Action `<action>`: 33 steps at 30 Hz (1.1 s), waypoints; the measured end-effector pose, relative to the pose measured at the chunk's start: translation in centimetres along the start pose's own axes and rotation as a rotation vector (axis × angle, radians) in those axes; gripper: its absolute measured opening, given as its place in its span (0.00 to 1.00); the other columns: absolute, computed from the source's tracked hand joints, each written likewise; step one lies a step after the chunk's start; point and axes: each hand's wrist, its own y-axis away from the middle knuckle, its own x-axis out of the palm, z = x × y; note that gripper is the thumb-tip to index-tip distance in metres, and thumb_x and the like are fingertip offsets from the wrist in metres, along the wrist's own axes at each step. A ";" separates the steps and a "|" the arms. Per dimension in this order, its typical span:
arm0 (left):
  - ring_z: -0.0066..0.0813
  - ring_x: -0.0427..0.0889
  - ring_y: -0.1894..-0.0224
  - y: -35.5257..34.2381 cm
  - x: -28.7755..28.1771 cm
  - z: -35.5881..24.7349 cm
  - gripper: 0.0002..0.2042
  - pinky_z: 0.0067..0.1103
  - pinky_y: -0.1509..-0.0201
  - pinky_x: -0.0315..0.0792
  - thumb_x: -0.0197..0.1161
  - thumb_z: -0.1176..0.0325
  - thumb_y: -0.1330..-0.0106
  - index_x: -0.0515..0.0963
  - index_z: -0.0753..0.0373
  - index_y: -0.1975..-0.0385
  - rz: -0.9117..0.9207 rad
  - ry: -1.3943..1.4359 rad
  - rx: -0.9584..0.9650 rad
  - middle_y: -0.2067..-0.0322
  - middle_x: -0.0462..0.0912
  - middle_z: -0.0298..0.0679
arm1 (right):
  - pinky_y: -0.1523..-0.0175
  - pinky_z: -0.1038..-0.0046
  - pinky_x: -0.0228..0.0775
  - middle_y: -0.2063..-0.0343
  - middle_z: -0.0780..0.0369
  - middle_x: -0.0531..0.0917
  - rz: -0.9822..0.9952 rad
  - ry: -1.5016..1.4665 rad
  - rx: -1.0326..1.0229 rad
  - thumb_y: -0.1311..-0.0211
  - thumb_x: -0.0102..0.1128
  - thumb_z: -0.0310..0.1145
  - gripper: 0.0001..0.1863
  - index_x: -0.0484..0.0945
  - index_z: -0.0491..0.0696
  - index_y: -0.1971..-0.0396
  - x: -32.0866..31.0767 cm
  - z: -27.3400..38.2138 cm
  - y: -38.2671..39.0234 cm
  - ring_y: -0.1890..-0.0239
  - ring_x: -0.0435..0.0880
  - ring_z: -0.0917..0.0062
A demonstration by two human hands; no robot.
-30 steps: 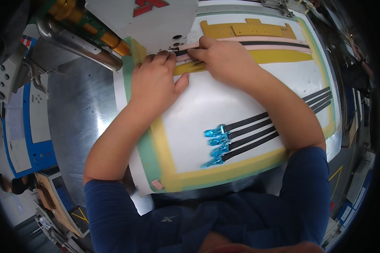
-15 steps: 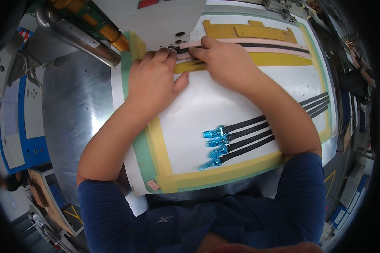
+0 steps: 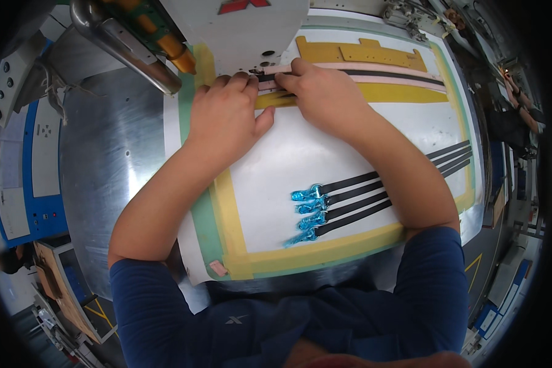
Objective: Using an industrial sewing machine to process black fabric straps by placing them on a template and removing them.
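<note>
A long black strap (image 3: 398, 78) lies along a pink-edged slot in a yellow template (image 3: 405, 93). On its left end, beside the white machine head, my left hand (image 3: 224, 113) presses down with fingers stretched out and thumb apart. My right hand (image 3: 328, 95) is closed over the strap just to the right, thumb and forefinger at its two edges; its other fingers are hidden. Nearer me lie several black straps (image 3: 356, 205) side by side, their left ends carrying fittings wrapped in blue film (image 3: 310, 208). My right forearm covers part of them.
The white machine head (image 3: 245, 37) stands just beyond my hands. A metal tube (image 3: 126, 46) and an orange cylinder (image 3: 181, 58) hang at the left. Yellow and green tape (image 3: 313, 260) borders the white work sheet. Another yellow template piece (image 3: 380, 54) lies at the far side.
The whole view has shifted slightly, showing more of the machine head. My hands keep nearly the same place on the strap and template.
</note>
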 end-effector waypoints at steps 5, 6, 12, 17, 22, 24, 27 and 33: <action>0.42 0.83 0.48 0.1 0.3 -0.2 0.25 0.37 0.43 0.76 0.67 0.53 0.35 0.83 0.66 0.45 -0.013 0.004 0.009 0.52 0.85 0.43 | 0.55 0.60 0.83 0.58 0.57 0.82 0.006 0.014 -0.006 0.38 0.57 0.25 0.16 0.86 0.46 0.53 -0.2 0.0 0.2 0.58 0.89 0.60; 0.42 0.83 0.48 0.1 0.5 -0.2 0.25 0.37 0.43 0.76 0.67 0.53 0.35 0.83 0.66 0.45 -0.020 -0.003 0.012 0.52 0.85 0.43 | 0.54 0.60 0.83 0.58 0.57 0.82 0.019 0.014 0.002 0.38 0.57 0.25 0.16 0.86 0.46 0.52 -0.2 0.1 0.3 0.57 0.89 0.60; 0.42 0.84 0.50 0.2 1.0 -0.2 0.24 0.35 0.45 0.77 0.67 0.54 0.35 0.83 0.65 0.45 -0.087 -0.013 0.032 0.54 0.86 0.43 | 0.53 0.60 0.83 0.56 0.56 0.82 0.035 0.006 0.003 0.37 0.57 0.25 0.16 0.86 0.46 0.51 -0.4 0.0 0.1 0.57 0.89 0.60; 0.42 0.84 0.51 0.1 0.6 -0.1 0.23 0.35 0.46 0.77 0.68 0.54 0.35 0.83 0.65 0.47 -0.092 0.035 0.046 0.56 0.85 0.42 | 0.54 0.61 0.83 0.55 0.56 0.82 0.047 0.047 -0.011 0.36 0.57 0.26 0.18 0.84 0.45 0.47 -0.9 0.3 0.0 0.57 0.89 0.60; 0.42 0.84 0.51 0.0 0.4 -0.6 0.22 0.36 0.47 0.77 0.68 0.55 0.35 0.83 0.64 0.47 -0.049 0.011 0.023 0.56 0.85 0.42 | 0.54 0.61 0.83 0.54 0.56 0.82 0.060 0.074 0.002 0.34 0.56 0.27 0.19 0.81 0.43 0.44 -0.7 0.6 0.0 0.57 0.89 0.60; 0.42 0.84 0.51 0.1 0.2 -1.0 0.22 0.36 0.47 0.77 0.68 0.56 0.35 0.83 0.63 0.47 -0.049 0.012 0.012 0.55 0.85 0.43 | 0.51 0.61 0.83 0.51 0.58 0.82 0.129 0.081 0.060 0.33 0.56 0.28 0.23 0.81 0.49 0.39 -0.8 1.0 -0.1 0.54 0.89 0.62; 0.42 0.83 0.49 0.0 -0.2 -2.0 0.22 0.37 0.46 0.77 0.67 0.56 0.35 0.83 0.60 0.45 0.000 0.029 -0.009 0.52 0.83 0.43 | 0.51 0.61 0.83 0.49 0.57 0.82 0.188 0.087 0.108 0.32 0.55 0.28 0.23 0.81 0.49 0.38 -1.2 1.6 0.0 0.53 0.89 0.61; 0.44 0.81 0.45 -0.1 0.2 -2.1 0.22 0.39 0.44 0.75 0.65 0.53 0.32 0.82 0.56 0.43 0.000 -0.065 -0.069 0.48 0.81 0.45 | 0.44 0.62 0.81 0.47 0.58 0.83 0.229 0.091 0.132 0.32 0.55 0.27 0.24 0.81 0.55 0.37 -3.0 -1.2 1.5 0.50 0.88 0.61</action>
